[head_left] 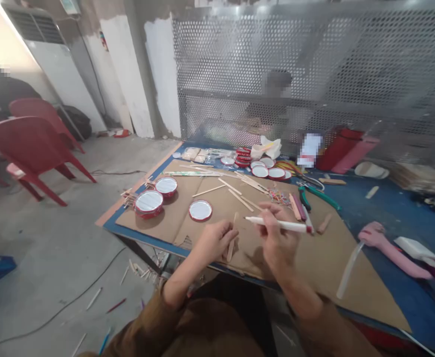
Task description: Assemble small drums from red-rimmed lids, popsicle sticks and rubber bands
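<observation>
- head view, containers: clear packets (197, 154) at the table's far edge hold pale flat pieces; a crumpled white wrapping (273, 150) beside them has something yellowish on or in it, which i cannot name.
- shallow red-rimmed drums with white faces: two (148, 202) near the table's left edge, one (200, 210) lying flat nearer the hands, on the cardboard (188, 198).
- left hand (217, 241): fingers closed, pinching a flat wooden stick (231, 251) that stands tilted over the cardboard, close to the table's front edge.
- right hand (277, 240): fingers closed around a white marker (291, 226) with a red end; its dark tip points toward the stick, near it but apart. the two hands do not touch.
- partly hidden: the stick's middle, behind the left fingers; a person (269, 111) seen dimly through the perforated screen (217, 59).
- cut off: another person (11, 91), at the room's left edge.
- hard to make out: a blurred-out rectangle (309, 149) beside a red cylinder (340, 148), and a tangle of small coloured pieces (279, 197) behind the right hand.
</observation>
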Available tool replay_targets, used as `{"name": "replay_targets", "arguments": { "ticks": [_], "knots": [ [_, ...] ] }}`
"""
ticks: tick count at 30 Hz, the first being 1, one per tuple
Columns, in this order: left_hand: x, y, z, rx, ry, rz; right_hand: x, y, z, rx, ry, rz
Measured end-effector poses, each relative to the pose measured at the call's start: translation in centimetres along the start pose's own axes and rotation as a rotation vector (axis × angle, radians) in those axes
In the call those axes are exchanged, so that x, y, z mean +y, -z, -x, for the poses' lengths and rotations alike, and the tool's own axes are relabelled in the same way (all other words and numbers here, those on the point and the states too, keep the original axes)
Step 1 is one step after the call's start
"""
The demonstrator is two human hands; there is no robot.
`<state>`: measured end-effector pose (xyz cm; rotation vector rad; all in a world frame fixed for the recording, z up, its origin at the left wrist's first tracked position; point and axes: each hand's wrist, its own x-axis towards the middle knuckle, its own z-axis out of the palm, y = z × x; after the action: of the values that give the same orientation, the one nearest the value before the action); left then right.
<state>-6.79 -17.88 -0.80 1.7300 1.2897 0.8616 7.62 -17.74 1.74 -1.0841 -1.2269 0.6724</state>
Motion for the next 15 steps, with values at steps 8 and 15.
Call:
{"name": "replay_targets", "arguments": {
  "ticks": [8, 15],
  "knots": [
    [-0.3, -0.1, 0.0, 0.002, -0.063, -0.063, 1.9, -0.2, 1.2, 0.022, 0.201, 0.149],
    [0.2, 0.1, 0.2, 0.008, -0.048, -0.061, 2.0, -0.3, 2.1, -0.039, 0.352, 0.285]
  ]
}}
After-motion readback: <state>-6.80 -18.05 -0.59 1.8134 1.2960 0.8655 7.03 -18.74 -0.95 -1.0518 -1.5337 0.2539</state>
